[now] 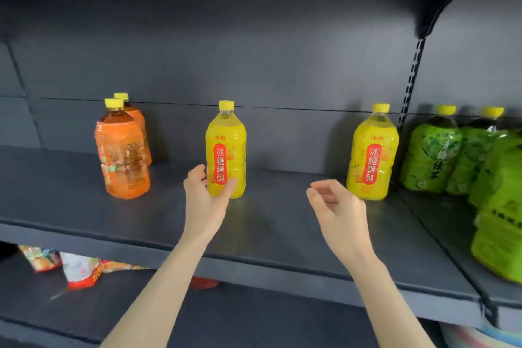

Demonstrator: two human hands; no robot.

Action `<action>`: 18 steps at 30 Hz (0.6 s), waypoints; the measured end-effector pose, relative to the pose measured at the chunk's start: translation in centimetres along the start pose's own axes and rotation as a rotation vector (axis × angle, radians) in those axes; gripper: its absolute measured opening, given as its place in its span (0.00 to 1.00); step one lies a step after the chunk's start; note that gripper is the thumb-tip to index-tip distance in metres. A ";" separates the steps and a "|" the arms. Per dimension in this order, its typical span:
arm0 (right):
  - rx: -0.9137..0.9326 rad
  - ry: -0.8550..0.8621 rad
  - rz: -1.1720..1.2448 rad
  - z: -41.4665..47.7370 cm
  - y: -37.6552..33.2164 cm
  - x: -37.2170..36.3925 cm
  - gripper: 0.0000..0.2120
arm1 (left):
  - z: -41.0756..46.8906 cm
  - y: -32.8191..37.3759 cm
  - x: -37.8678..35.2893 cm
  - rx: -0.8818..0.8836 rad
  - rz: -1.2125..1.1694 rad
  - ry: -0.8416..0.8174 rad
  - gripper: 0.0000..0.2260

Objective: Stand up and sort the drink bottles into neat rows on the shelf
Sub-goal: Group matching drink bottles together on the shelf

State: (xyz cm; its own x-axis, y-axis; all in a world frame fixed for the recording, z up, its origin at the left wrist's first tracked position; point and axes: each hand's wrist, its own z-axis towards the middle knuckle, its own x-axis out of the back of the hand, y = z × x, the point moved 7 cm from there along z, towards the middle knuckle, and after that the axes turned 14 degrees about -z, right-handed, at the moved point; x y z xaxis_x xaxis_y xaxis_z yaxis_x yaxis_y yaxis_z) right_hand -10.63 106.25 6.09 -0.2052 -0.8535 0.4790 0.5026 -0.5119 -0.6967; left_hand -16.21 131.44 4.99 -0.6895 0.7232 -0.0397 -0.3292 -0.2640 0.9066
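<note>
Dark shelf [282, 220]: my left hand [207, 195] grips the middle yellow bottle [226, 150] to align it; my right hand [339, 206] hangs slack, empty.

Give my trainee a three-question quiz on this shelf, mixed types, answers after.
1. True or false: the right hand holds nothing.
2. The left hand grips which bottle? A orange; B middle yellow bottle; C green.
3. How many orange bottles stand on the shelf?
Key: 1 true; 2 B; 3 two.
</note>
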 end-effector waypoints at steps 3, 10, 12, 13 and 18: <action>-0.056 0.047 -0.058 1.1 1.3 -0.3 0.04 | 4.3 -2.8 -0.9 0.154 0.038 0.018 0.47; -0.142 0.112 -0.139 3.6 4.2 0.0 0.03 | 9.1 -4.9 -3.6 0.193 0.239 0.051 0.53; -0.173 0.136 -0.166 4.4 5.5 0.6 0.06 | 9.4 -5.0 -4.7 0.165 0.260 0.042 0.51; -0.192 0.147 -0.178 4.8 6.1 0.8 0.08 | 9.4 -5.1 -5.5 0.153 0.259 0.012 0.49; -0.220 0.173 -0.325 8.3 8.0 1.7 0.21 | 8.9 -5.2 -11.2 0.135 0.173 -0.149 0.47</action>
State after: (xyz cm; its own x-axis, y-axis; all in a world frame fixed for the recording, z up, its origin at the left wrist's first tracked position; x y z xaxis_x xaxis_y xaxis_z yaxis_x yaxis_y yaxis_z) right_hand -0.03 101.53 5.79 -0.4710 -0.6383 0.6088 0.2009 -0.7497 -0.6306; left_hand -1.02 130.38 4.43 -0.6222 0.7634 0.1736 -0.1189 -0.3113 0.9428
